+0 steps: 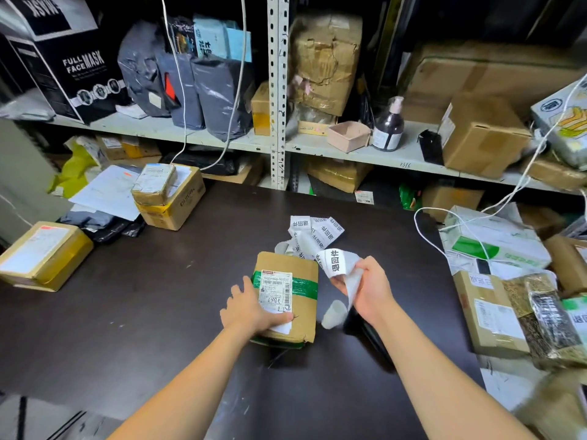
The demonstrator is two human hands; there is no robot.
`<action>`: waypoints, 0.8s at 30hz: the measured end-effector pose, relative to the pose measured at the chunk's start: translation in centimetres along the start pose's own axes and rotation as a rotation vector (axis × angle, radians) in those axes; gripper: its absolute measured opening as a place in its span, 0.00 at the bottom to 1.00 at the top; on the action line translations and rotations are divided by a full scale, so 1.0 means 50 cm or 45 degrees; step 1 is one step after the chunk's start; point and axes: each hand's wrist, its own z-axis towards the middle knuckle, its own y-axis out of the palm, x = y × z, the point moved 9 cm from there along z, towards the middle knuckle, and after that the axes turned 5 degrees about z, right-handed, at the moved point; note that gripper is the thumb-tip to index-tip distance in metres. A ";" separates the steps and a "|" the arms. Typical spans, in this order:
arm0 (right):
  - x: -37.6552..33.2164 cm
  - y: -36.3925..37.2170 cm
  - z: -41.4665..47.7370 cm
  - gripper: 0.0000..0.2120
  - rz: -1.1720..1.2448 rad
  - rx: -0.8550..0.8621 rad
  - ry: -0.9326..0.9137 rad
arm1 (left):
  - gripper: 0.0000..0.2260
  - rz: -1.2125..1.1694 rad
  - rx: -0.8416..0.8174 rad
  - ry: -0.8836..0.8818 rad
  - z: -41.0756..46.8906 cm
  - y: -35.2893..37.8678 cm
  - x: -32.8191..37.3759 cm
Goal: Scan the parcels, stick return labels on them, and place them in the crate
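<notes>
Centre frame, the left hand [254, 308] is gripping the parcel [303, 309] (thumb on top). The right hand [370, 290] is pinching a label strip [336, 265].

There is one view, from a wide-angle camera worn on the person's head. It faces forward and tilts down over a dark table [143, 328], which fills the lower two thirds of the frame. Both forearms enter from the bottom edge and run up toward the centre. There the left hand [254, 308], on a parcel [301, 319], and the right hand [371, 292], with a strip of return labels [336, 262], sit near the lens. Metal shelving [278, 90] stands farther off across the upper third, its boards bowed by the lens. A cardboard box [44, 255] at the left edge looks tilted outward.
</notes>
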 end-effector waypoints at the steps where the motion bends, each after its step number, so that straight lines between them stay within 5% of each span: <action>1: 0.000 0.008 -0.005 0.21 -0.007 -0.042 0.008 | 0.70 0.078 0.071 0.012 -0.006 -0.015 0.010; 4: 0.004 0.019 -0.014 0.19 -0.086 -0.092 -0.002 | 0.53 0.045 0.354 0.253 -0.034 -0.062 0.072; 9: 0.007 0.006 -0.022 0.08 -0.309 -0.058 -0.209 | 0.15 -0.636 0.448 0.711 -0.113 -0.105 0.192; 14: 0.009 0.018 -0.039 0.09 -0.519 -0.114 -0.333 | 0.05 -0.655 0.358 0.972 -0.147 -0.111 0.287; 18: 0.010 0.026 -0.042 0.10 -0.477 -0.121 -0.305 | 0.02 -0.729 0.354 0.953 -0.138 -0.118 0.293; 22: 0.014 0.026 -0.043 0.11 -0.453 -0.096 -0.267 | 0.10 -0.863 0.284 0.812 -0.119 -0.111 0.279; 24: 0.015 0.030 -0.044 0.11 -0.503 -0.090 -0.281 | 0.05 -0.884 0.258 0.769 -0.111 -0.105 0.272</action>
